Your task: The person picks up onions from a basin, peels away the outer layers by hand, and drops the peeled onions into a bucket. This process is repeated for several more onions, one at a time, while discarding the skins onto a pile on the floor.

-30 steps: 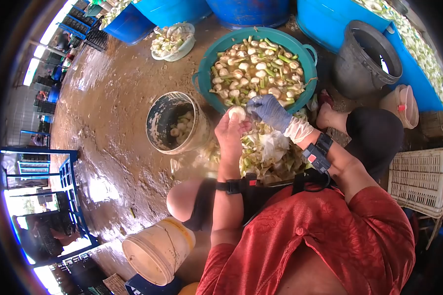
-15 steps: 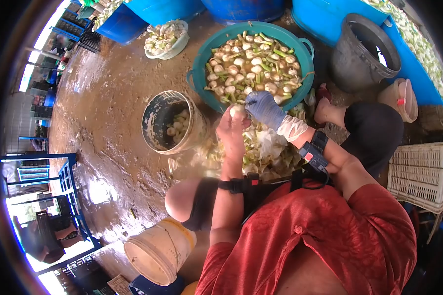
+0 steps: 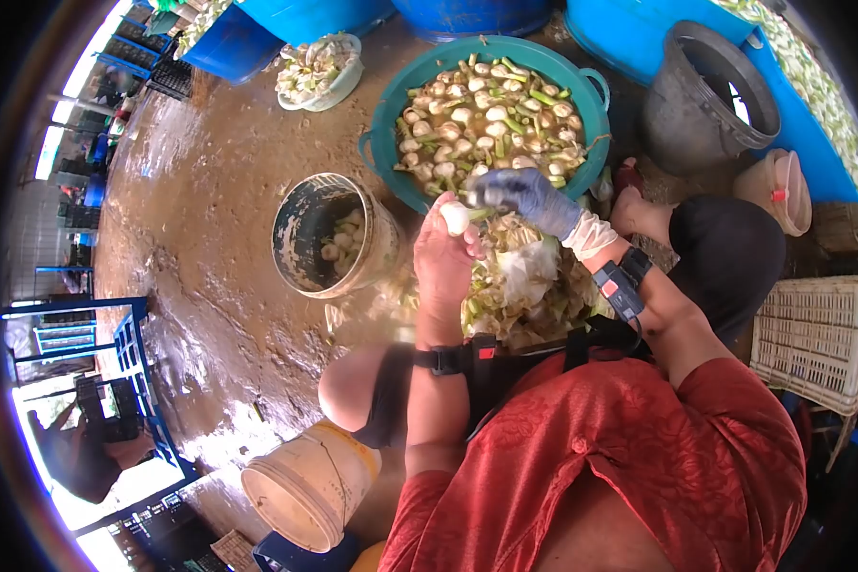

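My bare left hand (image 3: 441,259) is closed around a white garlic bulb (image 3: 456,218) whose short green stem points right. Just above and to the right, my right hand (image 3: 536,202), in a blue-purple glove, has its fingers curled together; their tips are blurred, and I cannot tell what they hold. Beyond both hands stands a green tub (image 3: 387,122) of murky water with many bulbs and stem pieces. Below the hands lies a heap of peeled skins and leaves (image 3: 524,276). Left of my left hand is a dirty bucket (image 3: 383,250) with several trimmed bulbs (image 3: 343,243) inside.
A pale basin (image 3: 345,84) of peelings sits at the far left of the tub. To the right stand a dark grey barrel (image 3: 682,129), a pinkish bucket (image 3: 767,191) and a white plastic crate (image 3: 810,334). A lidded bucket (image 3: 305,486) lies tilted by my left knee. The floor (image 3: 210,248) is wet and muddy.
My right hand has pulled away to the right from the bulb, uncovering its green stem. My left hand still holds the bulb and has tilted slightly.
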Motion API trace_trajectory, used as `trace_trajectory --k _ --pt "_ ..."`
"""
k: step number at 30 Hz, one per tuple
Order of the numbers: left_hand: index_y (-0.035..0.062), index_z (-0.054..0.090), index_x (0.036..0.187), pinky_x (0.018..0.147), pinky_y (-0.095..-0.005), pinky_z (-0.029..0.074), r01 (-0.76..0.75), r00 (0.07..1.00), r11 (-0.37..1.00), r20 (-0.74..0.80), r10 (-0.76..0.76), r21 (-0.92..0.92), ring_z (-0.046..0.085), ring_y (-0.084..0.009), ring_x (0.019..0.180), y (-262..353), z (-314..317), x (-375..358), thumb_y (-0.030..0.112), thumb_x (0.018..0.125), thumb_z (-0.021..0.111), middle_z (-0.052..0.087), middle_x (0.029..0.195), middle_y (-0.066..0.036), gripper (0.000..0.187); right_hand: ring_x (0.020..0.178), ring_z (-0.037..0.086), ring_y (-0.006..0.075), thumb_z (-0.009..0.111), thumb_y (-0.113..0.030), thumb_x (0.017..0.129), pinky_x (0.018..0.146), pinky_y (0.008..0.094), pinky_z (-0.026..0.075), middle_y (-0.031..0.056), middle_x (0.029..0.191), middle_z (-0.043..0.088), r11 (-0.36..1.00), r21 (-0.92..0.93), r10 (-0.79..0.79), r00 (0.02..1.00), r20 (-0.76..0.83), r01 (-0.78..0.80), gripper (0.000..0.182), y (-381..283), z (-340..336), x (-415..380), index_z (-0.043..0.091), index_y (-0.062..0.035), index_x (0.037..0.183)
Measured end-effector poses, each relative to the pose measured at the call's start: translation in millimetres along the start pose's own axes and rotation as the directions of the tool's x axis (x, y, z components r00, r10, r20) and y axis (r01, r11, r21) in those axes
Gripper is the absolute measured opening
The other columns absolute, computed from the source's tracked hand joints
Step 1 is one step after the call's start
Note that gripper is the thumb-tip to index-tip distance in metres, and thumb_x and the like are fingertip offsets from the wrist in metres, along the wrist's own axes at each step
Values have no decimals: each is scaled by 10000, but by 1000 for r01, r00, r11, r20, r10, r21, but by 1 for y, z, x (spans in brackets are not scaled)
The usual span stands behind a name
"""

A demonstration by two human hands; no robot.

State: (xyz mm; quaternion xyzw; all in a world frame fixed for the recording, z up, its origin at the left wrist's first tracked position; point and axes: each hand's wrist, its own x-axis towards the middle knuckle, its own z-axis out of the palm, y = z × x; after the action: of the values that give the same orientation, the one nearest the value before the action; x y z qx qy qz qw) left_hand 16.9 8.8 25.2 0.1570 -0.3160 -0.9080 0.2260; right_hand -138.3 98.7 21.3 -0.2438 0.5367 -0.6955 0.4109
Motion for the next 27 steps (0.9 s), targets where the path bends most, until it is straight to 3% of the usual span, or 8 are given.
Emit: trace_trajectory --k 2,7,15,17,19,22,24,27 --pt "65 411 1272 561 -311 381 10 999 1000 -43 -9 28 438 -184 589 -3 2 2 365 955 424 480 694 -68 436 752 633 258 683 -122 751 706 326 495 139 837 661 895 -379 -117 943 313 237 216 0 5 2 676 -33 947" --pt "-21 483 1233 477 -214 350 6 976 862 -189 104 507 410 -68 554 -6 -5 1 349 924 515 478 693 -10 483 696 625 294 672 -127 734 659 340 491 174 753 638 626 -666 -202 909 364 405 200 8 7 5 678 -31 910" --pt "-43 596 1069 480 -221 320 77 969 782 -231 87 618 348 -57 529 -4 -2 -1 295 828 626 437 648 38 416 601 572 248 616 -140 766 617 342 454 164 702 629 763 -624 -25 972 235 170 172 15 12 -7 652 -6 869" --pt "-56 601 1047 483 -216 317 -172 968 520 47 245 837 360 -68 527 -8 3 1 240 794 633 501 692 19 391 628 583 257 610 -127 772 627 341 460 154 738 637 811 -583 64 981 183 56 162 24 12 -11 648 -7 874" --pt "-46 612 1037 492 -206 334 -159 973 545 39 225 823 422 -88 546 -9 -7 2 244 792 610 555 731 -3 379 655 594 265 604 -115 777 637 339 466 145 774 645 841 -537 159 978 139 -60 153 29 9 -13 645 -8 879" --pt "-45 599 1064 475 -213 362 53 984 816 -167 54 575 469 -85 550 -7 -12 5 344 842 556 587 763 -41 450 728 612 281 587 -76 783 658 336 483 120 845 643 809 -553 -51 960 274 201 134 33 0 -15 647 -33 896" --pt "-48 601 1034 457 -211 348 117 968 795 -249 44 595 450 -78 528 -9 -1 3 357 851 568 583 758 -46 447 795 621 291 567 -48 785 677 327 499 107 882 631 390 -749 -260 844 469 536 155 35 -5 -11 637 -54 924" --pt "-25 611 927 420 -198 305 214 960 679 -278 -15 702 432 -68 498 -9 -14 4 376 865 599 577 736 -46 406 784 617 302 580 -60 784 684 318 499 118 845 616 300 -651 -442 706 553 697 165 37 -5 -7 623 -55 944"
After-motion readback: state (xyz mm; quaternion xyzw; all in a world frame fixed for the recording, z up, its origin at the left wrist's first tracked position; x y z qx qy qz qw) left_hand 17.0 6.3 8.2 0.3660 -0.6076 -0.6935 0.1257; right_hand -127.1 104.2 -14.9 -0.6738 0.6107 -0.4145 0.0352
